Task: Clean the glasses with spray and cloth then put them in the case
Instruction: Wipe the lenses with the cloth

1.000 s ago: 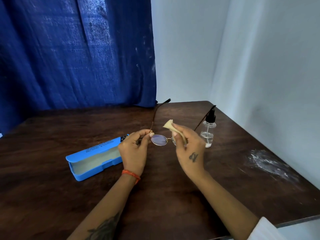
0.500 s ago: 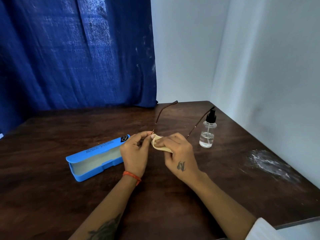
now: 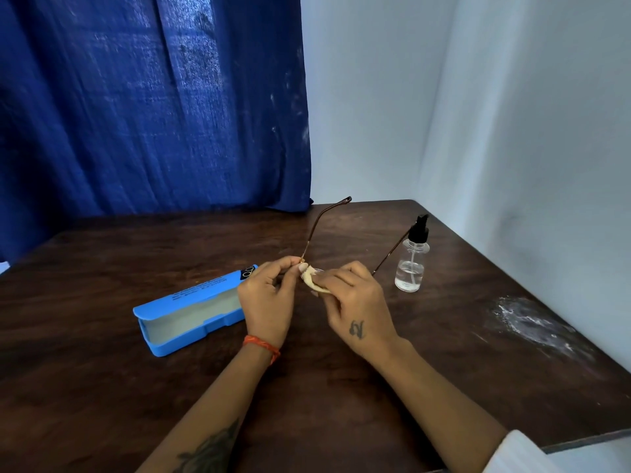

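While your left hand pinches the glasses steady at the hinge, your right hand just beside it presses the cloth onto the lens.

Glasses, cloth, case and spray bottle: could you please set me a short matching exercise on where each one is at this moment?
Things:
1. glasses
2. cloth
3. case
4. spray bottle

Places or states:
A. lying open on the table, left of the hands
B. pressed on a lens by the right hand
C. standing upright, right of the hands
D. pinched at the frame by the left hand

Pairs: 1-D, 2-B, 3-A, 4-C
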Motion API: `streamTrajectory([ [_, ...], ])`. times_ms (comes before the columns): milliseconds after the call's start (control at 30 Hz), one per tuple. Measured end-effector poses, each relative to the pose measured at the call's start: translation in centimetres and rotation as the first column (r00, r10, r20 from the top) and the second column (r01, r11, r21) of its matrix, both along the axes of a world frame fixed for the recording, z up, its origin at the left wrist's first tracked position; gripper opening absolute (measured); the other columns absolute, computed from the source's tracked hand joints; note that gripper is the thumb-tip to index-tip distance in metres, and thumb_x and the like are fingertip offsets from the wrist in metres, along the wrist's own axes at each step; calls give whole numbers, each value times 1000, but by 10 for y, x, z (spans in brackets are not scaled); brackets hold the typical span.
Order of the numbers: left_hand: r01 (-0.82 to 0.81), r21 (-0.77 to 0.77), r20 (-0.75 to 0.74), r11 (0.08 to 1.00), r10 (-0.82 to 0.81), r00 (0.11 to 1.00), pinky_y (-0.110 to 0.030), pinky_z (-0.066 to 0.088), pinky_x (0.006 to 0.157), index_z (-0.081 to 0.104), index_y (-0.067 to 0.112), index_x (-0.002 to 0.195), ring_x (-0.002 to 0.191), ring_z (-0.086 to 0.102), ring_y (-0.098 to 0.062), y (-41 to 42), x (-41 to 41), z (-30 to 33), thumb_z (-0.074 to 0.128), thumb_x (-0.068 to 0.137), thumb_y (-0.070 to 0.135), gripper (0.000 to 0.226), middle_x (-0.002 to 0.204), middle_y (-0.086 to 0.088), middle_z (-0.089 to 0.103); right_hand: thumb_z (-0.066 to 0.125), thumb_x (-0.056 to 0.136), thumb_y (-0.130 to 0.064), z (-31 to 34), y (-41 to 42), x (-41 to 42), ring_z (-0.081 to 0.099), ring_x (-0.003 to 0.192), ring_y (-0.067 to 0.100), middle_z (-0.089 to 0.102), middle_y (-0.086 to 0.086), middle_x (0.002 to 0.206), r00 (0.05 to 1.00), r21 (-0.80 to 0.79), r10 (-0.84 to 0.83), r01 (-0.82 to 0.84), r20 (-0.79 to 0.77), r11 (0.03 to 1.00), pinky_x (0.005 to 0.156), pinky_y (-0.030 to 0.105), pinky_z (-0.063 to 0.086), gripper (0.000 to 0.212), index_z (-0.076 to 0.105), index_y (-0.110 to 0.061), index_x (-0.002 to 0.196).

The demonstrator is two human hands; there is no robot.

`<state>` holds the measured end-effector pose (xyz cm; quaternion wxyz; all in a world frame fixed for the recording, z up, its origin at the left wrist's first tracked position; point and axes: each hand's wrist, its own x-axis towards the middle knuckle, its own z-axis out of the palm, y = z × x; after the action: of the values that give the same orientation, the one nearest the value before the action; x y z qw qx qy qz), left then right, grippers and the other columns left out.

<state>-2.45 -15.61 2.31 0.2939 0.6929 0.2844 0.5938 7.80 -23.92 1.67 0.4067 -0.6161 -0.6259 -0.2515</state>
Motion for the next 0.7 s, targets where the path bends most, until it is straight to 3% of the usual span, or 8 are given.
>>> streamTrajectory([
  [133,10,-14,11,1000,-10,1000,-4,46,71,71,8,92,77,61,2,1,-1,0,69,77,6,15,83,2,67,79,66,0,0,-1,1,62,68,18,73,1,75,992,89,25,-14,-124,996,66,23,47,15,74,-8,77],
  [200,18,-74,40,997,-15,999,-12,51,73,71,10,93,79,64,-5,6,-3,1,68,79,9,15,88,-3,70,77,69,-6,3,-3,3,62,68,15,72,0,74,985,195,40,-7,-170,981,64,25,49,8,73,-9,75],
  [333,75,-244,151,967,-39,988,-34,56,76,70,17,92,79,70,-15,14,-7,5,68,80,12,13,90,-8,72,71,76,-10,10,-6,10,58,89,13,65,9,96,936,417,26,131,-351,899,75,14,45,7,68,-4,79],
  [433,98,-255,167,962,-56,984,-37,56,79,68,21,92,86,69,-20,14,-8,6,67,80,13,15,91,-9,72,69,80,-9,10,-3,18,53,100,12,58,8,105,823,319,-20,242,-567,916,80,9,37,8,64,-4,84],
  [500,115,-243,160,963,-77,984,-39,56,81,67,23,92,89,68,-19,13,-8,6,67,80,13,15,92,-7,72,67,84,-11,7,0,21,57,82,9,63,1,91,702,193,23,164,-712,967,71,20,41,5,62,-11,87],
  [567,130,-239,157,962,-93,983,-39,56,81,67,26,90,88,68,-16,12,-9,6,66,80,13,16,91,-4,72,66,85,-14,5,1,22,55,65,8,62,-2,74,644,160,48,117,-763,980,59,21,43,10,60,-20,80],
  [700,256,-294,227,921,-193,955,-40,54,87,66,27,89,90,67,-15,7,-8,8,65,81,19,11,92,-3,71,68,83,-13,7,0,23,58,66,9,63,-5,70,610,205,89,124,-788,971,58,22,46,26,58,-34,73],
])
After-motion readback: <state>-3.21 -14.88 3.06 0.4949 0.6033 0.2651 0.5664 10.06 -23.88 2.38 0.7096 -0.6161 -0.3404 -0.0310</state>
